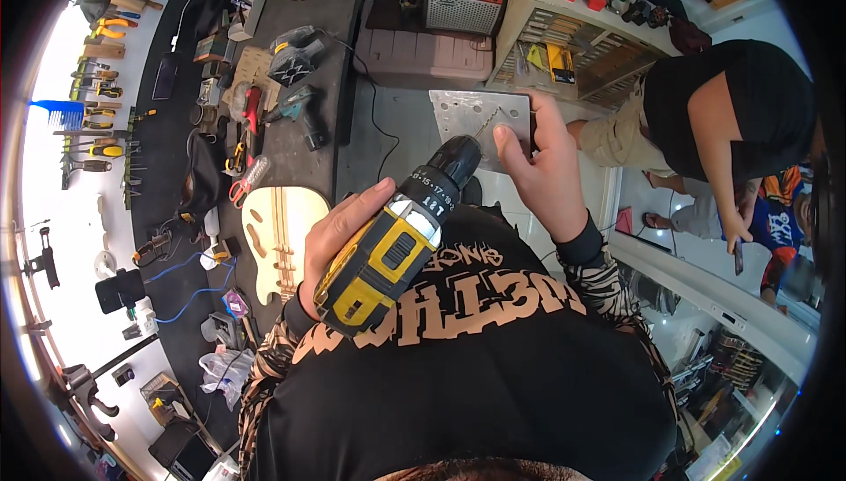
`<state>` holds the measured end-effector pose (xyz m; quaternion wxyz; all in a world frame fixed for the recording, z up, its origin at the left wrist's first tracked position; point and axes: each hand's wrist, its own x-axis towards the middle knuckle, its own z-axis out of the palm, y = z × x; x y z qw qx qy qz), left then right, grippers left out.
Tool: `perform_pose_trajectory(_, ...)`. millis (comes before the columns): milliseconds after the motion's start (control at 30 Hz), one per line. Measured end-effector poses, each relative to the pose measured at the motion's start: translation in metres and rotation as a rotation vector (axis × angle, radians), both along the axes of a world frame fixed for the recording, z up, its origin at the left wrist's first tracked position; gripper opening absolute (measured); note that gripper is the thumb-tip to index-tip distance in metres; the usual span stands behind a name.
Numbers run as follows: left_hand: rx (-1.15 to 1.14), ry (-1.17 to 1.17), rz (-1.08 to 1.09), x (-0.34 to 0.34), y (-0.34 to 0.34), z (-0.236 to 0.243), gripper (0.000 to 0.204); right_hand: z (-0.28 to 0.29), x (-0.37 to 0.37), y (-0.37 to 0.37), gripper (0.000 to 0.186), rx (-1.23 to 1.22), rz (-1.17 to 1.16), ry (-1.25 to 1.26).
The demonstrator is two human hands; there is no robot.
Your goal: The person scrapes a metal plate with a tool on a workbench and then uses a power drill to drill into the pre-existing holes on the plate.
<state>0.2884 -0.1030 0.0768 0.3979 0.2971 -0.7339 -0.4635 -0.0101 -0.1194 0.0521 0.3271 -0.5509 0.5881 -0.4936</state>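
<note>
A yellow and black cordless drill (377, 262) is tilted up and to the right in front of my chest. My left hand (337, 233) is closed round its far-left side; the grip and trigger are hidden beneath the body. From its black chuck (456, 159) a thin twist bit (486, 125) reaches over a flat metal plate (458, 109) with several round holes. Whether the bit touches the plate, I cannot tell. My right hand (553, 168) pinches the plate at its right edge, thumb on the upper face, fingers behind.
On the dark workbench (339, 67) at left lie a pale guitar body (280, 239), red-handled scissors (248, 183) and another drill (304, 115). An amplifier (464, 3) rests on a storage box (423, 60) ahead. Another person (731, 111) stands at right, near a glass case (714, 296).
</note>
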Motion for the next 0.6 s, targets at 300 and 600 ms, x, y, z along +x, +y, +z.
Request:
perform_pose_trajectory(300, -0.012, -0.01, 0.013, 0.0, -0.002, -0.001, 0.075, 0.001, -0.001, 0.002, 0.04, 0.004, 0.009, 0.087)
perform_pose_trajectory(600, 0.103, -0.039, 0.014, -0.001, -0.001, -0.002, 0.074, -0.002, -0.009, -0.001, 0.038, -0.043, 0.023, 0.269)
